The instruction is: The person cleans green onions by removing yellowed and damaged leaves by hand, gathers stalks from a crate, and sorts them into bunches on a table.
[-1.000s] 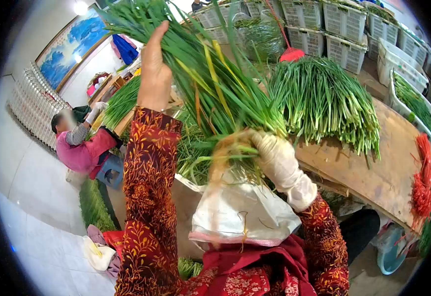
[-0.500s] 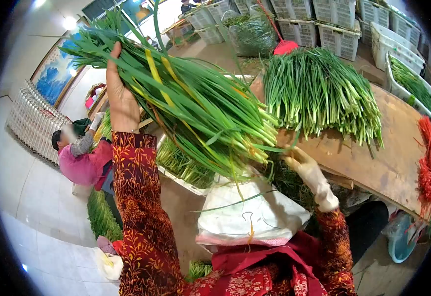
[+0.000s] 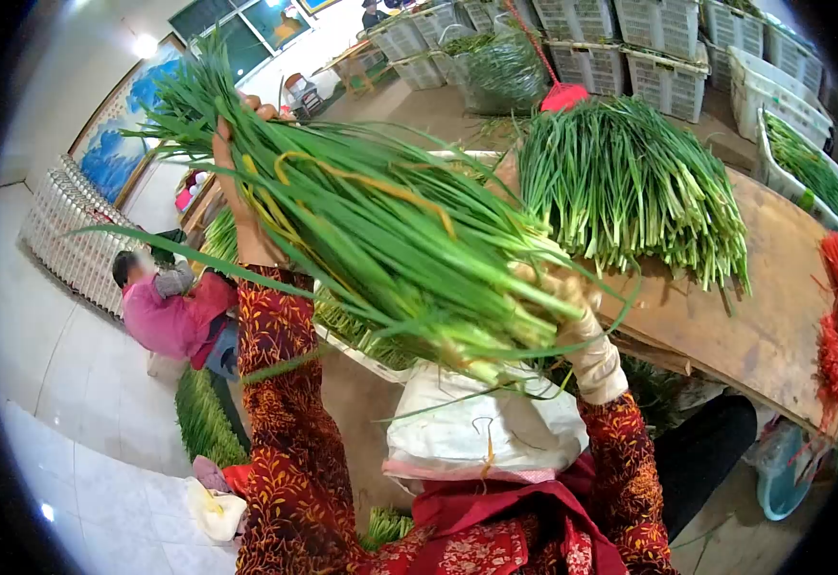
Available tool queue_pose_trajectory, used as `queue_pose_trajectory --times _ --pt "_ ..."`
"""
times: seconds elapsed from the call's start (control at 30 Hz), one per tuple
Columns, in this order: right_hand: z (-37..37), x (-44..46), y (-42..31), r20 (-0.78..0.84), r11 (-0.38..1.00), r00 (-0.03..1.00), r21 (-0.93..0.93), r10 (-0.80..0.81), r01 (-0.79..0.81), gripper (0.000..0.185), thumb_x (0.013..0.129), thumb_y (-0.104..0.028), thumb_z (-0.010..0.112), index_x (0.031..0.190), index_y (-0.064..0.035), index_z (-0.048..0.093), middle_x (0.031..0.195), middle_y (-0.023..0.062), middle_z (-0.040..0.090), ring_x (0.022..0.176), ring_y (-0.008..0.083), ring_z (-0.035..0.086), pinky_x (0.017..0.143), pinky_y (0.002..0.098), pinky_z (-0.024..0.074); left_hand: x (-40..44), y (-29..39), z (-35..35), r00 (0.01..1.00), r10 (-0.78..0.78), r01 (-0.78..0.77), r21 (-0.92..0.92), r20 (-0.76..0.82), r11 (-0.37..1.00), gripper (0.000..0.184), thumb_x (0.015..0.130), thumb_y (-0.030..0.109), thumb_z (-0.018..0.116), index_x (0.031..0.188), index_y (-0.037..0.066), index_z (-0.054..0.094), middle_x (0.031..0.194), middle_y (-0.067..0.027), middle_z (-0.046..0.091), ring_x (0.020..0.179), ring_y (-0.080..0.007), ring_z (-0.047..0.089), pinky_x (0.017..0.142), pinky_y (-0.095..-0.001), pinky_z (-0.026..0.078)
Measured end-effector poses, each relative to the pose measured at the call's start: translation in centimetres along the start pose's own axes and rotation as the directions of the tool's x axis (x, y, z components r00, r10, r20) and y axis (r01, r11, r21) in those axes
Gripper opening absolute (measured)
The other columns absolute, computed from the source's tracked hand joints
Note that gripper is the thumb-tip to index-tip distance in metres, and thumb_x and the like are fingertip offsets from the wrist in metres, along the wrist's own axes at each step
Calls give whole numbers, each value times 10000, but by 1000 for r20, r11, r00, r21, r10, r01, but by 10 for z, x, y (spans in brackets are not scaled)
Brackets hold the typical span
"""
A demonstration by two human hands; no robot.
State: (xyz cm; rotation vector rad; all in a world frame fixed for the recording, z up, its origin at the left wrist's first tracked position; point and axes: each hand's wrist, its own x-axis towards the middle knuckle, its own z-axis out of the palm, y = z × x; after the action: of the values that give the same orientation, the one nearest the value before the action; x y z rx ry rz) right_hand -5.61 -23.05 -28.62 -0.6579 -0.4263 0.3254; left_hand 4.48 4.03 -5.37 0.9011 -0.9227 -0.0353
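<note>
A large bunch of garlic chives point(image 3: 380, 220) lies slantwise in the air before me, its leafy tips at upper left and pale stem ends at lower right. My bare left hand point(image 3: 234, 187) is closed around the leafy end, with fingertips showing behind the leaves. At the stem ends, my gloved right hand point(image 3: 580, 321) is closed on the stems, partly blurred and covered by them. A few yellowed leaves run through the bunch. Below it, a white sheet point(image 3: 486, 422) covers my lap.
On the wooden board point(image 3: 697, 316) at right lie a pile of chives point(image 3: 634, 182) and red ties point(image 3: 836, 331). A white crate point(image 3: 366, 359) of chives sits under the bunch. Stacked crates point(image 3: 663, 81) stand behind. At left, a person in pink point(image 3: 174, 311) sits working.
My right hand has moved from a loose leaf beside the bunch onto the stem ends. The bunch has shifted slightly right and down, and a long leaf now hangs out to the left.
</note>
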Motion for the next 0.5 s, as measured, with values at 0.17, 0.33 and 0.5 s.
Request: queue_pose_trajectory --times 0.17,0.33,0.5 --pt "45 2 -8 72 995 997 101 2 -9 735 682 -423 694 1213 11 429 1078 61 532 947 149 530 812 265 451 1 -23 -2 997 32 -25 -99 70 995 278 890 219 442 1126 72 450 933 5 464 842 -121 468 867 -344 353" --pt "27 -26 -23 118 971 993 -235 -8 36 453 897 -409 384 549 -118 393 487 -49 324 448 72 263 427 223 200 -4 -28 11 992 -20 52 -259 123 965 192 912 281 399 923 97 452 882 14 458 872 -116 484 865 -333 395" --pt "-54 -101 23 -336 979 924 -18 185 -202 385 903 -308 393 582 -109 465 504 -43 393 447 89 316 483 228 295 -8 -18 0 1000 1 -5 -168 -21 986 180 860 227 489 974 98 437 826 14 435 826 -99 447 858 -307 346"
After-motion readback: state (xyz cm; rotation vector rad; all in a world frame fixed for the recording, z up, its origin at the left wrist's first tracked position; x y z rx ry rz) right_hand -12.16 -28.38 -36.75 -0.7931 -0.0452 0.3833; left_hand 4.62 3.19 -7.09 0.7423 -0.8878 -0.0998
